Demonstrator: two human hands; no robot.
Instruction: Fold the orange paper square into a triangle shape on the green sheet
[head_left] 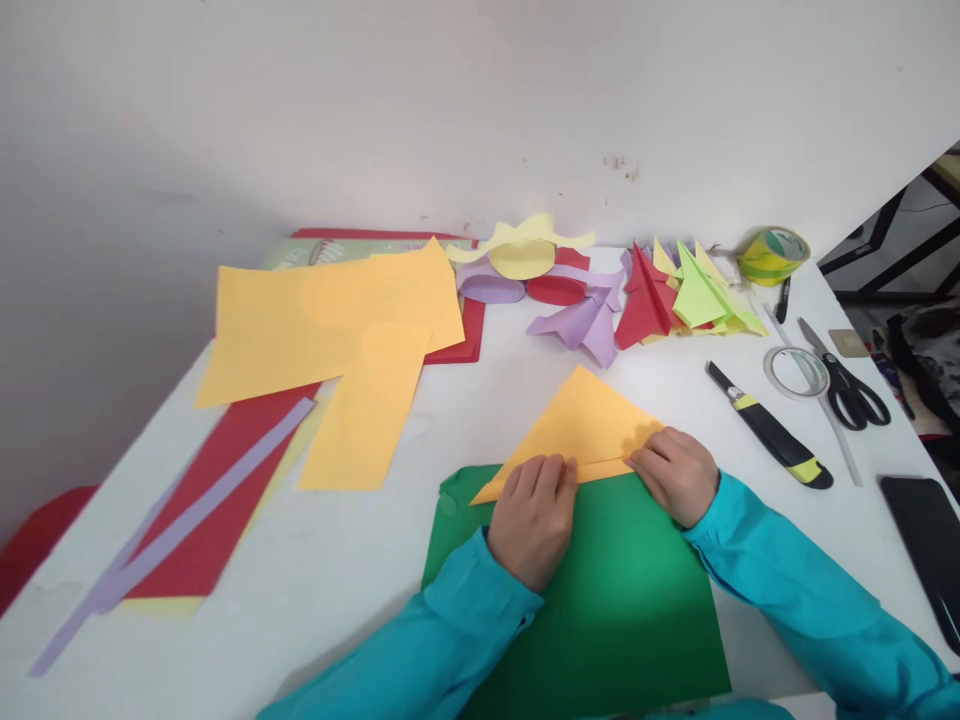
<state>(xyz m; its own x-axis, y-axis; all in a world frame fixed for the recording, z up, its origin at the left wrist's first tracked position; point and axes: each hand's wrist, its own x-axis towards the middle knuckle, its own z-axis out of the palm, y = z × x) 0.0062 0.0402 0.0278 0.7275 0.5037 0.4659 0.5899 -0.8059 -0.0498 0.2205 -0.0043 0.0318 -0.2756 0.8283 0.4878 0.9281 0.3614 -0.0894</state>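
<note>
A folded sheet of orange paper, roughly triangular with its point away from me, lies over the top of a green sheet. A narrow folded strip runs along its near edge. My left hand presses on that edge left of the middle, its fingers curled and closed together on the paper. At the right end of the same edge, my right hand pinches the paper between thumb and fingers. Part of the near edge is hidden under both hands.
Larger orange sheets, a red sheet and purple strips lie left. Folded paper planes and looped paper pieces stand behind. To the right are a utility knife, scissors, tape rolls and a phone.
</note>
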